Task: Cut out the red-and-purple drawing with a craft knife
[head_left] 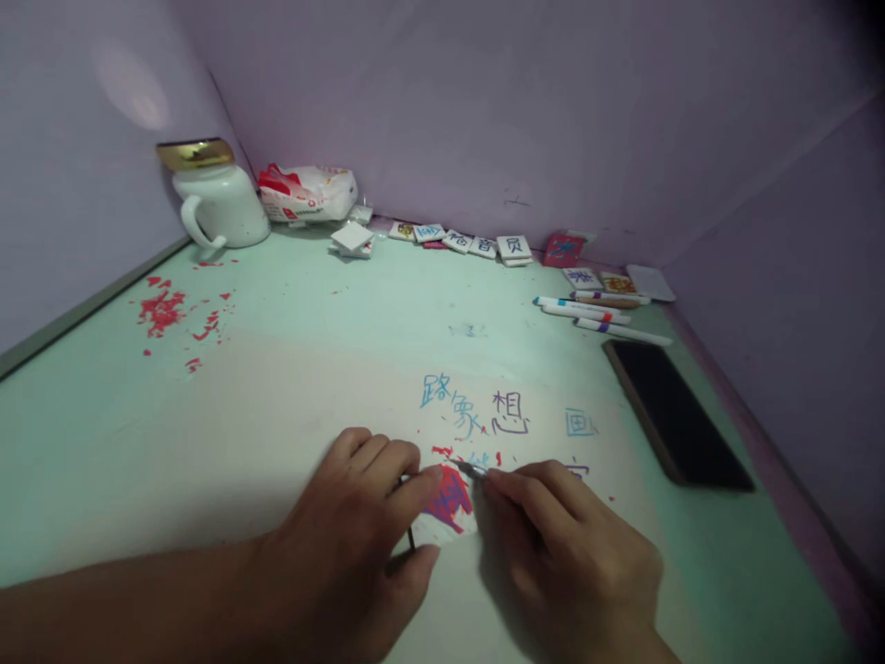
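My left hand (373,516) steadies a small white square tile (448,501) on the table, its fingers and thumb along the tile's left side. Part of the tile's top is red with purple strokes, and its near edge shows bare white. In my right hand (581,544) is a craft knife (470,468), pinched near its metal tip. The pointed blade reaches over the tile's far edge. Red shavings (442,451) lie just beyond the tile. My right fingers cover most of the knife's handle.
Blue and purple characters (510,412) are written on the pale table (311,369). A phone (678,415) and several marker pens (587,314) lie right. Character tiles (513,247) line the back wall. Left are a white mug (225,207), a tissue pack (308,194) and red scraps (163,312).
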A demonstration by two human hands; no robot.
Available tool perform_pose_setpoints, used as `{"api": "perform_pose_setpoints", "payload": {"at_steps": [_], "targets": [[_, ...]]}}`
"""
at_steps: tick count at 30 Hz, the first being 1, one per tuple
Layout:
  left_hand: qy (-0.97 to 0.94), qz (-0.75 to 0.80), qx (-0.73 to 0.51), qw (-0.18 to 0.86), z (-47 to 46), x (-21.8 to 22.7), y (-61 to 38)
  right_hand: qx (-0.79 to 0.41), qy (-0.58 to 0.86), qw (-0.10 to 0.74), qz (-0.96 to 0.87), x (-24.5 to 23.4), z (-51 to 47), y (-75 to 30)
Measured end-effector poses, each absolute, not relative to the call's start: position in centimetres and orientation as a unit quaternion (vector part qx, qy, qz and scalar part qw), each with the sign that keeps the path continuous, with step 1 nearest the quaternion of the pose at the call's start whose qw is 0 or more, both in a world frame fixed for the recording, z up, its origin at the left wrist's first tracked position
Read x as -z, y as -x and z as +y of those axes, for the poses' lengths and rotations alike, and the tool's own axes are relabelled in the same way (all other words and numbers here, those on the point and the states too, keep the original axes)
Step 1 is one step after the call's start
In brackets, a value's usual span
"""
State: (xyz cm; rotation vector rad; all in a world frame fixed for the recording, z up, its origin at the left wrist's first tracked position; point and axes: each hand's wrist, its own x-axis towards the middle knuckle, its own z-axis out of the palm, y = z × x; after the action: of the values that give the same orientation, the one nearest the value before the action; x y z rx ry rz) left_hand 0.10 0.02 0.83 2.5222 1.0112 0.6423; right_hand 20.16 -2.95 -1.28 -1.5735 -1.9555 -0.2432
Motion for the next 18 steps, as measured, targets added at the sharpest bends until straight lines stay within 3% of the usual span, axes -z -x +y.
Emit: {"api": "perform_pose_setpoints", "payload": {"at_steps": [7, 18], "targets": [[-0.889, 0.367, -0.207, 0.181, -0.26, -0.85, -0.06, 0.063, 0.577, 0.340, -0.740, 1.25, -3.00, -20.30], [-0.888, 0.358, -0.230, 0.171, 0.05, -0.91, -0.18, 0.134, 0.596, 0.272, -0.743, 0.55, -3.09, -19.55]]}}
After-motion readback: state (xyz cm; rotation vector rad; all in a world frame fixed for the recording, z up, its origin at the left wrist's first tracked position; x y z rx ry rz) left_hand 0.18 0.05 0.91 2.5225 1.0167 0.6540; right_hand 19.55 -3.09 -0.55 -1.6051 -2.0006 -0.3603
